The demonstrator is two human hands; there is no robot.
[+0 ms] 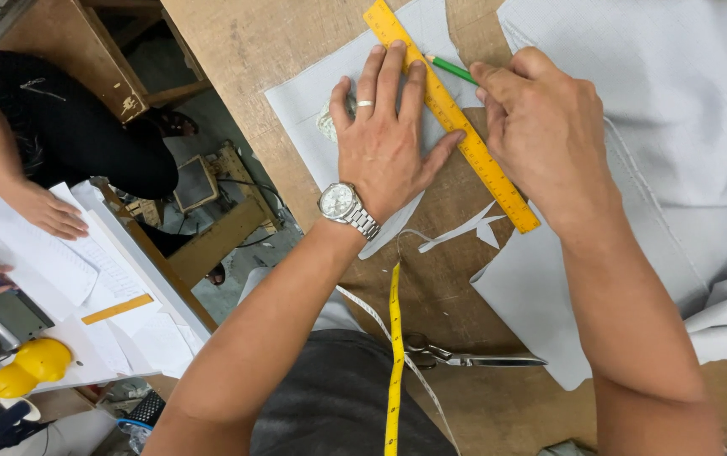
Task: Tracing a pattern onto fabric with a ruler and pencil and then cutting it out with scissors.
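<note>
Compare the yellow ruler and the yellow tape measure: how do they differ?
The ruler is rigid, broad and flat, lying diagonally on the pale fabric; the tape measure is narrow, limp and hangs down near the person's torso. The left hand presses the ruler down and the right hand holds a green pencil at its edge; neither hand touches the tape measure. Both are yellow with graduated marks.
</note>
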